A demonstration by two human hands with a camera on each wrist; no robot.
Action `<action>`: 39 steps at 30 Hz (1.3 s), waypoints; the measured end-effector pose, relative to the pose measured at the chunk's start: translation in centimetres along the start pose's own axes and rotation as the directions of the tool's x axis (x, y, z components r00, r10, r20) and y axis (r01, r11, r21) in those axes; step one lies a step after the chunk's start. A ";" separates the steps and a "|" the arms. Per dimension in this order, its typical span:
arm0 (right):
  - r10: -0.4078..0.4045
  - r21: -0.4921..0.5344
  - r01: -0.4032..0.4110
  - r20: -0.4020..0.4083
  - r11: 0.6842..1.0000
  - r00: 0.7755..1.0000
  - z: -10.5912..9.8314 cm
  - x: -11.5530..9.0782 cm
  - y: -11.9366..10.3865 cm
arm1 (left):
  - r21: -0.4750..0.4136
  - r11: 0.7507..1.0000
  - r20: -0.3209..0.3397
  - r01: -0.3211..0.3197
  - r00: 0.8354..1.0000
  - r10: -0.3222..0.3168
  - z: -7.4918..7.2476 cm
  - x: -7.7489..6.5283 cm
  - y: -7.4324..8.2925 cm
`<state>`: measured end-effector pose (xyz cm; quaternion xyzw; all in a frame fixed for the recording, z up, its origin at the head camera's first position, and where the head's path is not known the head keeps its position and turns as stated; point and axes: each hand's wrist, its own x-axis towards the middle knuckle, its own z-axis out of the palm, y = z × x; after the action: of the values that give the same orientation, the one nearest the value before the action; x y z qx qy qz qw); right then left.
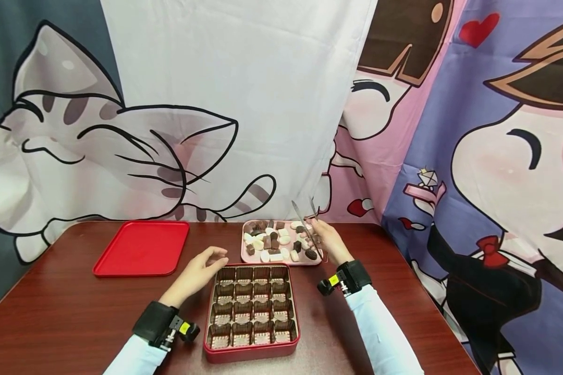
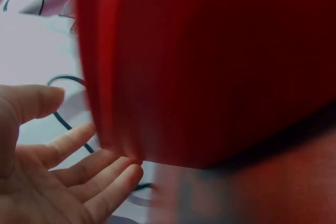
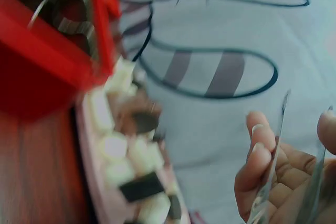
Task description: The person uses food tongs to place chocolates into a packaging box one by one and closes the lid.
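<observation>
My right hand (image 1: 329, 240) holds a pair of metal tongs (image 3: 275, 150) over the right edge of a pink tray. In the right wrist view the two tong tips point upward and stand apart, with nothing between them. On the tray (image 1: 281, 264) lie several white, brown and black chocolates (image 3: 142, 184). My left hand (image 1: 198, 273) is by the far left corner of a red tin box (image 1: 253, 355), its fingers loosely extended and holding nothing. The left wrist view shows its fingertips at the tin's corner; contact is unclear. A bronze-coloured insert (image 1: 252, 302) with empty square compartments fills the tin.
A flat red lid (image 1: 141, 247) lies at the back left of the brown wooden table (image 1: 65, 312). Behind the table hangs a cartoon-printed cloth (image 1: 244, 104). The chocolate tray sits just beyond the tin's far edge.
</observation>
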<state>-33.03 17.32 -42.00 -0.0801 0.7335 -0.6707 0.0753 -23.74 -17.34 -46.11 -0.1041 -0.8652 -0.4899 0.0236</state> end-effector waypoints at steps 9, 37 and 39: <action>0.113 -0.110 -0.114 -0.013 0.987 0.994 -1.4 -0.4 3.5 | -0.252 0.967 0.106 -0.030 0.993 0.058 1.1 -0.7 -5.2; -0.012 -0.745 0.105 0.129 0.659 0.992 -7.8 7.6 14.7 | -0.226 0.974 0.080 0.035 0.997 -0.017 3.4 1.6 -12.4; 0.003 -0.763 0.082 0.110 0.641 0.994 -7.3 7.3 14.6 | -0.228 0.973 0.081 0.042 0.996 -0.025 3.4 1.7 -12.5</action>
<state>-41.98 24.08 -55.91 -0.1542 0.9417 -0.2937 0.0566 -27.69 -20.39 -58.19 -0.1104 -0.8048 -0.5824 -0.0304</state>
